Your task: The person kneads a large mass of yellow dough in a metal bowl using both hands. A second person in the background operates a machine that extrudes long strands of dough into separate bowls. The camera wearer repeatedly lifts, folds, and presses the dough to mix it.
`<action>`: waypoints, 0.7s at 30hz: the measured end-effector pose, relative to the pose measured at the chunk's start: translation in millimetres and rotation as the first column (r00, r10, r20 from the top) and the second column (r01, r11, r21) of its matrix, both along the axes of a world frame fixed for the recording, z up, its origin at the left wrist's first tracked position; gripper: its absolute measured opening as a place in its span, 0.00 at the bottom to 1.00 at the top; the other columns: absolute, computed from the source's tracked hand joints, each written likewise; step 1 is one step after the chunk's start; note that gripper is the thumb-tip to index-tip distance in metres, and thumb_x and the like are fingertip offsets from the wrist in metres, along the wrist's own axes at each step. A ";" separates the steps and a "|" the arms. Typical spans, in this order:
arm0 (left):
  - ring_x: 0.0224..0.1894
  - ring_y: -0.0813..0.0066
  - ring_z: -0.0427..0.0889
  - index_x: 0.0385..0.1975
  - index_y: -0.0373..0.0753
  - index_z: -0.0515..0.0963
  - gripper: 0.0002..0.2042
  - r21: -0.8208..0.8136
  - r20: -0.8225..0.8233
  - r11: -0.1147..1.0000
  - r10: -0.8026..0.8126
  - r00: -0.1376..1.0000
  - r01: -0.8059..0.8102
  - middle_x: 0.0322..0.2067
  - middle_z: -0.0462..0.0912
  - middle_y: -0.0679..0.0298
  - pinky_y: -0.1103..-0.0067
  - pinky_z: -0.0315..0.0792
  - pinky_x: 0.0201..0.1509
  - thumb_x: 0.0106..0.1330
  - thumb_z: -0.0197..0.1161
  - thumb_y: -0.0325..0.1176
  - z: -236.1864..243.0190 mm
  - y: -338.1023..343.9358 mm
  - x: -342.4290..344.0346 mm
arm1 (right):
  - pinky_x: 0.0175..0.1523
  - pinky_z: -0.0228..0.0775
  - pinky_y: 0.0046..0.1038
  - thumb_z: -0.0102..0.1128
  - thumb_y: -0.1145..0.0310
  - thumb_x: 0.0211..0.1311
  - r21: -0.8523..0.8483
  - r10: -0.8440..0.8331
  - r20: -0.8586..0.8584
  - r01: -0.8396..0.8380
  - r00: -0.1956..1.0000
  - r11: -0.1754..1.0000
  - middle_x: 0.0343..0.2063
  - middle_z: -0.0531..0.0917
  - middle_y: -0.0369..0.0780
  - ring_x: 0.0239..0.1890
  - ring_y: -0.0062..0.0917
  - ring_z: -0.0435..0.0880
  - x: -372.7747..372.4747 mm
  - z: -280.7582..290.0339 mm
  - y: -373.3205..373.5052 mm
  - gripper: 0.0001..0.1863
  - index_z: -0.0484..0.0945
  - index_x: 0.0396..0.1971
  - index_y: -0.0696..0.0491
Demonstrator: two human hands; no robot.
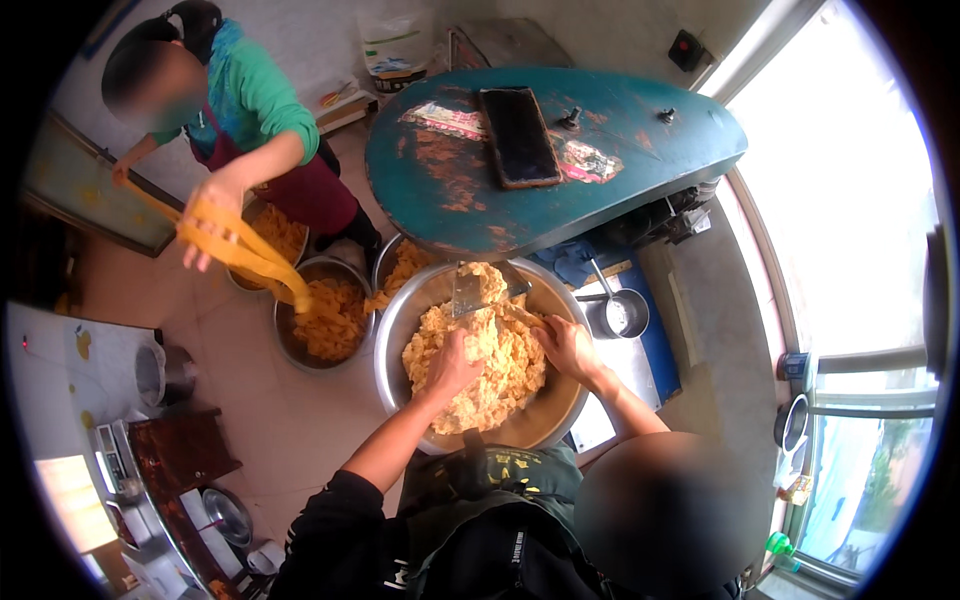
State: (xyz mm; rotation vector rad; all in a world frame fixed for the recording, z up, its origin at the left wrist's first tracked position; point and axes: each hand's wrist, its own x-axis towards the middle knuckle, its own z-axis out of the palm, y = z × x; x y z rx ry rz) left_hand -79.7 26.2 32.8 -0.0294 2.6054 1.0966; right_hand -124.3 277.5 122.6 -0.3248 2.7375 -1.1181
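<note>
A large metal basin [386, 350] full of crumbly yellow dough [500, 385] stands right in front of me. My left hand [455, 368] is closed around a clump of dough over the basin's middle. On the basin's right side, the fingers of my right hand [567, 347] curl on a piece of dough at the edge of the heap. Just beyond my hands, a metal chute [466, 292] with dough in it comes out from under a teal machine cover [630, 130]. The cover's paint is worn.
A phone [520, 137] lies on the cover. At the left, a person [265, 100] in a green top lifts long yellow dough strips [250, 255] above metal bowls [283, 340] of similar strips. A small saucepan [625, 313] sits right of the basin. A window [850, 150] lines the right.
</note>
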 end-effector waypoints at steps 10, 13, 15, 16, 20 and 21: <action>0.58 0.53 0.76 0.49 0.36 0.75 0.19 -0.053 -0.391 0.990 -0.139 0.910 0.128 0.52 0.78 0.52 0.60 0.74 0.58 0.58 0.69 0.28 -29.7 -14.9 13.1 | 0.37 0.79 0.47 0.60 0.55 0.69 0.287 0.018 -0.046 -0.004 0.999 0.958 0.26 0.85 0.55 0.31 0.52 0.86 -35.0 -7.3 -34.3 0.18 0.84 0.34 0.57; 0.53 0.55 0.78 0.49 0.39 0.76 0.20 -0.104 -0.410 0.979 -0.205 0.889 0.178 0.48 0.79 0.56 0.63 0.75 0.56 0.56 0.71 0.31 -42.1 -15.3 8.5 | 0.39 0.80 0.48 0.55 0.51 0.71 0.454 0.027 0.008 -0.028 1.000 0.891 0.26 0.85 0.57 0.33 0.53 0.87 -64.7 -11.6 -62.8 0.23 0.84 0.33 0.58; 0.51 0.56 0.79 0.49 0.40 0.76 0.21 -0.119 -0.403 0.966 -0.258 0.878 0.229 0.45 0.80 0.57 0.64 0.76 0.55 0.56 0.72 0.33 -44.1 -13.0 5.4 | 0.44 0.80 0.49 0.51 0.46 0.72 0.440 0.028 0.020 -0.034 0.999 0.897 0.29 0.85 0.60 0.36 0.54 0.87 -78.6 -17.6 -75.1 0.28 0.83 0.36 0.60; 0.50 0.55 0.80 0.49 0.40 0.76 0.21 -0.116 -0.371 0.959 -0.284 0.884 0.259 0.45 0.81 0.56 0.64 0.76 0.55 0.56 0.71 0.33 -44.2 -14.1 6.5 | 0.44 0.80 0.50 0.52 0.46 0.72 0.450 0.042 0.026 -0.050 0.999 0.892 0.30 0.85 0.61 0.37 0.55 0.87 -80.5 -16.1 -83.9 0.28 0.83 0.38 0.61; 0.47 0.56 0.81 0.41 0.37 0.77 0.14 -0.196 -0.382 0.915 -0.403 0.832 0.353 0.40 0.82 0.56 0.63 0.77 0.51 0.55 0.67 0.31 -46.6 -21.4 16.9 | 0.48 0.79 0.50 0.54 0.51 0.72 0.337 0.084 -0.078 -0.053 0.993 0.940 0.35 0.86 0.59 0.40 0.53 0.87 -68.1 -7.0 -81.0 0.25 0.82 0.46 0.61; 0.45 0.56 0.82 0.39 0.36 0.77 0.12 -0.229 -0.391 0.900 -0.434 0.812 0.371 0.39 0.83 0.56 0.63 0.78 0.49 0.55 0.65 0.30 -47.8 -25.1 18.4 | 0.48 0.79 0.50 0.54 0.53 0.72 0.275 0.089 -0.134 -0.050 0.987 0.960 0.35 0.86 0.58 0.40 0.53 0.87 -63.3 -7.5 -74.2 0.24 0.82 0.47 0.61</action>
